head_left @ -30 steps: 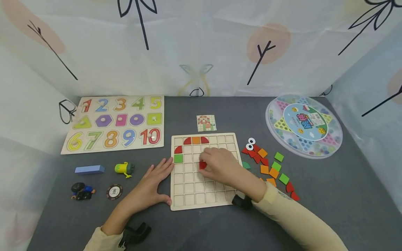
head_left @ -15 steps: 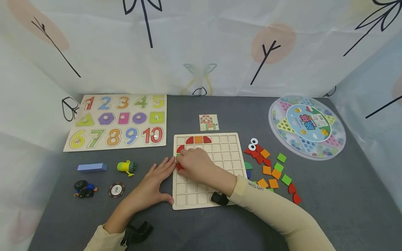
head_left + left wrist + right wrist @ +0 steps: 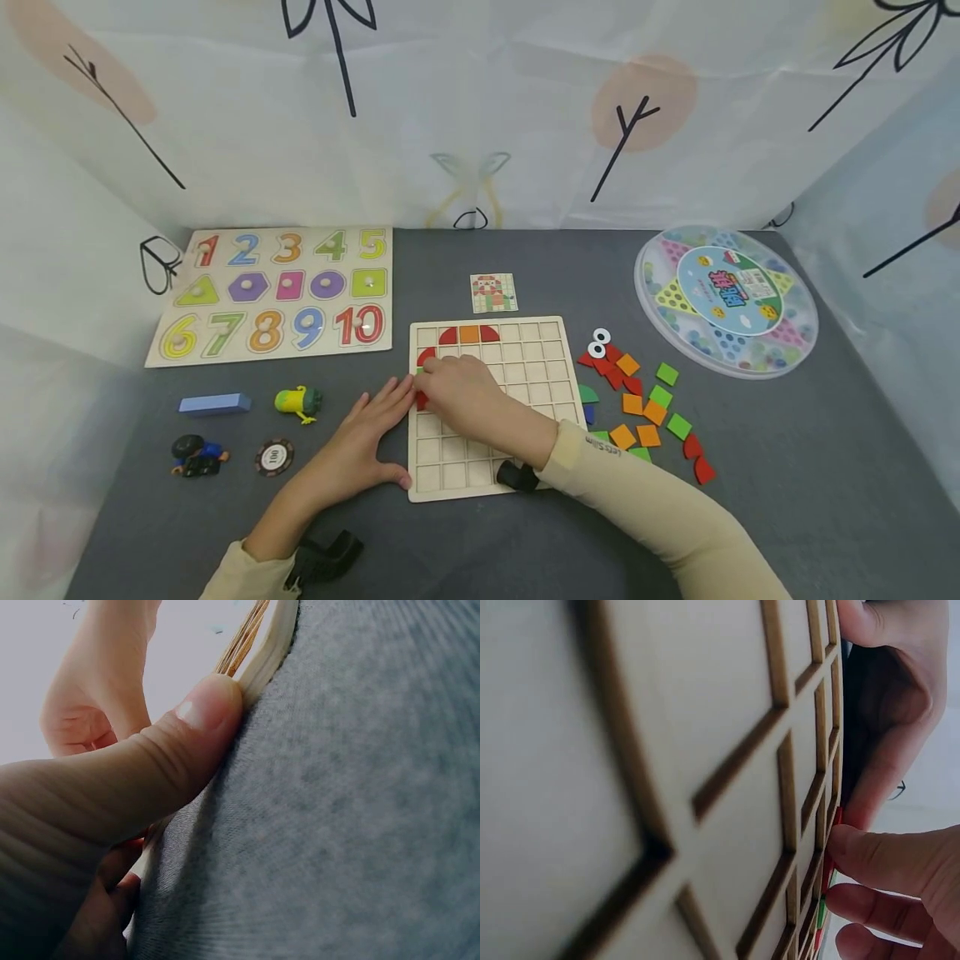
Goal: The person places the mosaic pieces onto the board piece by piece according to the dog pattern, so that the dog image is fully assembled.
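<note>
A wooden grid board (image 3: pixel 540 392) lies in the middle of the table. My left hand (image 3: pixel 367 442) spreads along its left edge, fingertips and thumb against the rim; the left wrist view shows the thumb at a board corner. My right hand (image 3: pixel 465 400) reaches over the left column, thumb and fingers on a red quarter-circle tile (image 3: pixel 422 402) in a cell there. Above it, a green square tile is mostly hidden by the fingers, with another red quarter-circle tile (image 3: pixel 426 356) beyond. In the top row, an orange square tile (image 3: pixel 468 334) sits between two red tiles.
Right of the board lie loose red, orange and green tiles (image 3: pixel 647 435) and two eye discs (image 3: pixel 596 350). A pattern card (image 3: pixel 493 293) is behind the board. Around stand a number puzzle (image 3: pixel 277 292), a round game box (image 3: pixel 727 300), a blue block (image 3: pixel 214 406), small figures and a poker chip (image 3: pixel 273 457).
My right hand has carried the red quarter-circle tile left across the board to the left column, under the green square. My left hand has stayed at the edge.
</note>
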A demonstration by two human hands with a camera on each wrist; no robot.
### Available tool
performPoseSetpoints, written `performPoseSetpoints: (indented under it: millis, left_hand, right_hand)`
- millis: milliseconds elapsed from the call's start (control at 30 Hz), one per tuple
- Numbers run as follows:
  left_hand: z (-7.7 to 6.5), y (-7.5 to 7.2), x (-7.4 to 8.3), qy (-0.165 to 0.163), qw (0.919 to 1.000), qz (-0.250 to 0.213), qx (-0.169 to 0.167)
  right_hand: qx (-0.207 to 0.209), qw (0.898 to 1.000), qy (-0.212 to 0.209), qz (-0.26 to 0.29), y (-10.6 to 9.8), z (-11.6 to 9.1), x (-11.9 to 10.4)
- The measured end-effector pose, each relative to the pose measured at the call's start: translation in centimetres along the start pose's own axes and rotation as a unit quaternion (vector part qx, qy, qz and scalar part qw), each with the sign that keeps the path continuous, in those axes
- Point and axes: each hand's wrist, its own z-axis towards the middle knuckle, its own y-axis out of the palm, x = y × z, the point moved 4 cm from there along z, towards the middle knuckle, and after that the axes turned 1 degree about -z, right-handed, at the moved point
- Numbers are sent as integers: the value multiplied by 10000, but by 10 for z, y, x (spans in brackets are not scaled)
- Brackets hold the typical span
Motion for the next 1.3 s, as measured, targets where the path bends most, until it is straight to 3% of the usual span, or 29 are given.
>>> performPoseSetpoints:
  millis: [100,200,367,500,633,867,1100,1200,1300]
  left_hand:
    - [0,0,-1,-11,10000,5,19]
    - [0,2,0,-35,10000,10,2]
    - [2,3,0,-55,10000,51,-29]
    - [1,2,0,-51,9999,82,-34]
    - [-1,2,-1,-78,9999,79,-46]
    - [-3,1,0,-84,9999,87,10]
    - [-1,1,1,-49,9999,115,1]
    - [-1,1,1,-44,9999,115,-11]
    - [0,1,1,-51,9999,94,-20]
  right_hand:
    - [-57,9998,82,168,-2,-1,5]
    - [99,9984,292,481,-12,-11,26]
    - [458,9917,939,755,-32,-45,100]
    - [65,9876,1427,652,-33,-78,161]
    - [-399,9822,1701,684,-23,-101,196]
    - [-495,9799,1748,830,-7,-106,206]
    - [-413,9798,1851,630,-5,-101,205]
    - [-206,9828,1706,671,-10,-96,193]
    - [102,9892,1234,782,-17,-80,168]
